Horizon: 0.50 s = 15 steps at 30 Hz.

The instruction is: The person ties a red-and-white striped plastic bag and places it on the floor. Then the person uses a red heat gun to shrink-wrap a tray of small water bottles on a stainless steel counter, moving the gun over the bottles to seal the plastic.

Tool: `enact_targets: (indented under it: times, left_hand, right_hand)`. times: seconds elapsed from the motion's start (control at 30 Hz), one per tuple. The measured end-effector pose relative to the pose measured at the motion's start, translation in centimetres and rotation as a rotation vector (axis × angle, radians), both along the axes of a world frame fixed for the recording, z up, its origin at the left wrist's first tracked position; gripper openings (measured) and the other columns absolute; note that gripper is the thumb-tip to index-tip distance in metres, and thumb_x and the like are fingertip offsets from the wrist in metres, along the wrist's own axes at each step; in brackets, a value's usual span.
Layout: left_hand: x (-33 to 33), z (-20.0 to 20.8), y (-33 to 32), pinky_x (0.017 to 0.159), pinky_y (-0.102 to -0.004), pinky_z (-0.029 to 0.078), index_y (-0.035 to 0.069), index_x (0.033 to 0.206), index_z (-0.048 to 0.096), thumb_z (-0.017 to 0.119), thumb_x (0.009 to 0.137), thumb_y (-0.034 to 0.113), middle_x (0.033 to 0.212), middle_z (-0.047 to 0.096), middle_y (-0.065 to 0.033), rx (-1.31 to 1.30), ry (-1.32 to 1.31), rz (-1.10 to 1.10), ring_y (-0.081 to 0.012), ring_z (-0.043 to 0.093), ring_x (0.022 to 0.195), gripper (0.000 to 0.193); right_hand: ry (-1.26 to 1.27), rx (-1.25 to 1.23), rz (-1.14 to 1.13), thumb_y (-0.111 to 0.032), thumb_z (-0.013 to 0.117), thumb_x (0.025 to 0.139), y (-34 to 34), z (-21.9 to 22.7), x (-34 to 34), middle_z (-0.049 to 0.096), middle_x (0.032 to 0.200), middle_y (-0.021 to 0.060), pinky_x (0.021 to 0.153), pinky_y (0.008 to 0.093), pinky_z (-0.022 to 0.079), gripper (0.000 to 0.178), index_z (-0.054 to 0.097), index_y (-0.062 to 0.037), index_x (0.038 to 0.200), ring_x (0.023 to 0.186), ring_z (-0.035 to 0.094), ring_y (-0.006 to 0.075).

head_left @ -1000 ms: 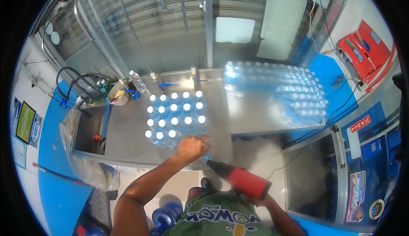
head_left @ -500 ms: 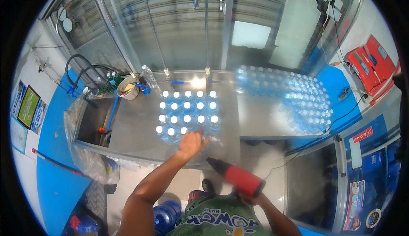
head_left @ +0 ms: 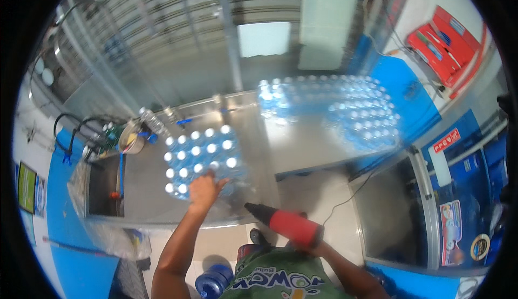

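Note:
My left hand (head_left: 204,192) reaches over the near row of clear water bottles (head_left: 210,147) with white caps, which stand upright in rows on the steel counter. Its thumb is spread away from the fingers, and the fingertips are at the near bottles; whether they touch a cap is blurred. In my right hand (head_left: 314,248), close to my body, is a red heat gun (head_left: 294,227) with a black nozzle. The nozzle points left toward the counter's front edge. Part of that hand is hidden behind the tool.
More capped bottles (head_left: 372,115) crowd the right-hand counter. A sink (head_left: 105,191), a small tub (head_left: 131,139) and a tilted clear bottle (head_left: 154,121) are at left. The tool's cord (head_left: 350,197) trails right. A blue water jug (head_left: 213,280) stands on the floor.
The view has swung to the right, so the counter and bottles appear farther left. My left hand stays at the near row, now covering another cap. The heat gun remains in my right hand.

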<state>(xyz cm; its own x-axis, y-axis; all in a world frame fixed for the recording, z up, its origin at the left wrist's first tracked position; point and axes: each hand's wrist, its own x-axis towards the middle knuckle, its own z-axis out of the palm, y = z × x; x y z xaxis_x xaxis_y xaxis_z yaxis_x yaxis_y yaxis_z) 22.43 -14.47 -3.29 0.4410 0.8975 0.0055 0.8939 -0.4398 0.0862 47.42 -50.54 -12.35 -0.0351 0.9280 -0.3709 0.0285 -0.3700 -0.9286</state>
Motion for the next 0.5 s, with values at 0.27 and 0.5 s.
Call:
enact_targets:
  times: [0.27,0.5]
  left_hand:
    - [9.2,9.6,-2.0,0.067,-0.0458,0.058,0.006,0.107,0.074,0.086,0.083,0.055,0.076,0.075,-0.0148,-0.063,-0.209,-0.142,-0.0372,0.075,0.073,0.055]
    - [37.3,2.6,0.6,0.095,-0.0503,0.058,0.009,0.144,0.057,0.081,0.092,0.033,0.138,0.062,-0.0235,-0.088,-0.405,-0.678,-0.0437,0.068,0.116,0.062]
  right_hand:
    - [-0.329,0.307,-0.048,-0.039,0.078,0.098,-2.4,-1.7,6.4,0.072,0.123,0.0123,0.107,0.0402,0.050,0.048,0.066,-0.0069,0.132,0.121,0.067,0.0264]
    - [-0.028,-0.116,-0.383,-0.038,0.079,0.097,-5.9,1.3,13.6,0.065,0.077,-0.0010,0.056,0.0304,0.046,0.030,0.070,-0.0100,0.103,0.062,0.058,0.0108]
